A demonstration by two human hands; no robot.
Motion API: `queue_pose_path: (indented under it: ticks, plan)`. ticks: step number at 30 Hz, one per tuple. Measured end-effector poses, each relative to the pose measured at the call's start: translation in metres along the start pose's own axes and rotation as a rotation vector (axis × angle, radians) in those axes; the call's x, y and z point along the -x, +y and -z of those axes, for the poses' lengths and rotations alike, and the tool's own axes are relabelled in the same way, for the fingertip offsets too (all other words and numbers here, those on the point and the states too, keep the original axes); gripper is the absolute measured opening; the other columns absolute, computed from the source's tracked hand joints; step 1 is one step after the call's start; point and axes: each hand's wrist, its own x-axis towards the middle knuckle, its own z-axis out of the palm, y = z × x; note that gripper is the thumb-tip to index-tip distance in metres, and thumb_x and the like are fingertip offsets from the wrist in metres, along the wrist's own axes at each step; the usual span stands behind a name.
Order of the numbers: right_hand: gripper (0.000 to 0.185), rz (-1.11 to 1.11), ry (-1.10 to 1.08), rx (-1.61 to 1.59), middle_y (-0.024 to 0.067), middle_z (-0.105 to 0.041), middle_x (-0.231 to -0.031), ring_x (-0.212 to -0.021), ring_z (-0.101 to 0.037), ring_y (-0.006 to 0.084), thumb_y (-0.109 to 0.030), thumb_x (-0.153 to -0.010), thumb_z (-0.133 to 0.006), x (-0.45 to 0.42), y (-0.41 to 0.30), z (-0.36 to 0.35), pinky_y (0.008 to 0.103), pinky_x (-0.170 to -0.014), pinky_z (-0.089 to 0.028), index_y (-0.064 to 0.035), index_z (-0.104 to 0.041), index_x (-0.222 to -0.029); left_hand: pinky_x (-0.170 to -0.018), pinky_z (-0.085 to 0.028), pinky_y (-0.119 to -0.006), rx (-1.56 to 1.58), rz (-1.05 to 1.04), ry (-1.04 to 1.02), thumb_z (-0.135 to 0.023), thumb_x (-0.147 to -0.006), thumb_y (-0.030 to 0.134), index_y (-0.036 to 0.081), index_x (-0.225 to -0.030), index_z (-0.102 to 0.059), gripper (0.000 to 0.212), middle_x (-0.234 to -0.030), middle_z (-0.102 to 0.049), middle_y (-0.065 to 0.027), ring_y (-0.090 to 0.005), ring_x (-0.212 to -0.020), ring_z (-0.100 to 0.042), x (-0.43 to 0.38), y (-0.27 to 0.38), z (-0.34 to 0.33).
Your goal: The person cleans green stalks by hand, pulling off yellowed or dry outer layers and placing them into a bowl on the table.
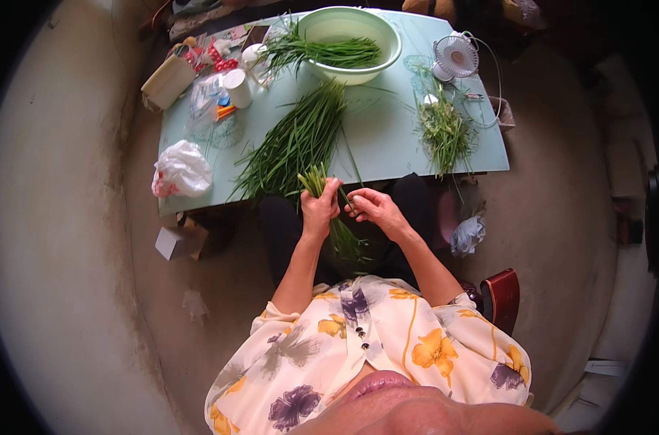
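Note:
My left hand (319, 209) is closed round a bundle of long green leafy stalks (344, 239), garlic chives by their look, with the pale cut ends pointing up and the leaves hanging over my lap. Just right of it, my right hand (375, 211) pinches a thin green blade between thumb and fingers. A large heap of the same greens (302, 136) lies on the glass tabletop (383, 136) beyond my left hand. More greens (343, 53) lie in a pale green plastic basin (356, 76) at the far side. A smaller pile of trimmings (446, 133) is at the table's right.
A small white fan (456, 56) stands at the far right, its cable looping over the edge. On the left are a paper roll (169, 81), a white cylindrical container (237, 88) and a crumpled white plastic bag (182, 169). A box (179, 242) sits on the floor below.

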Motion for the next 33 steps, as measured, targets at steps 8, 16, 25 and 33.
queue_pose_path:
  ticks: [8,16,25,33]
  plan:
    - [0.028,0.185,0.021,0.077,-0.0016,-0.059,-0.069,-0.061,-0.053,0.0053,-0.023,-0.102,-0.055,-0.042,0.008,-0.006,0.0219,-0.059,-0.046,-0.0021,-0.065,-0.086,-0.038,-0.025,-0.023,0.014,0.063,-0.053,-0.064,-0.095,0.018,0.003,-0.09,-0.066,0.017,-0.057,-0.049,0.0029,-0.005,-0.039,-0.036,-0.032,-0.015,0.003]
    - [0.025,0.079,0.017,0.324,0.0009,-0.065,-0.071,-0.064,-0.059,0.0066,-0.021,-0.097,-0.06,-0.037,0.006,0.029,0.0236,-0.06,-0.049,0.0011,-0.07,-0.092,-0.04,-0.031,-0.022,0.238,0.09,-0.204,-0.055,-0.1,0.025,0.009,-0.089,-0.056,0.019,-0.073,-0.057,-0.0025,-0.0065,-0.043,-0.037,-0.074,-0.002,0.003]
    - [0.023,0.561,0.546,0.826,0.0174,-0.071,-0.088,-0.077,-0.069,0.0299,-0.017,-0.086,-0.062,-0.173,-0.049,0.144,0.0402,-0.074,-0.055,-0.0015,-0.07,-0.102,-0.041,-0.025,-0.022,0.183,0.255,-0.43,-0.055,-0.102,0.03,0.01,-0.085,-0.053,0.025,-0.058,-0.042,0.0044,-0.0052,-0.045,-0.033,-0.105,-0.013,0.011]
    - [0.037,0.322,0.749,1.371,0.0191,-0.065,-0.112,-0.106,-0.058,0.0375,-0.025,-0.082,-0.065,-0.278,-0.079,0.196,0.0467,-0.097,-0.046,-0.0091,-0.068,-0.116,-0.041,-0.024,-0.023,0.085,0.296,-0.46,-0.057,-0.101,0.031,0.009,-0.081,-0.052,0.03,-0.057,-0.037,0.0053,-0.0049,-0.045,-0.033,-0.112,-0.028,0.009]
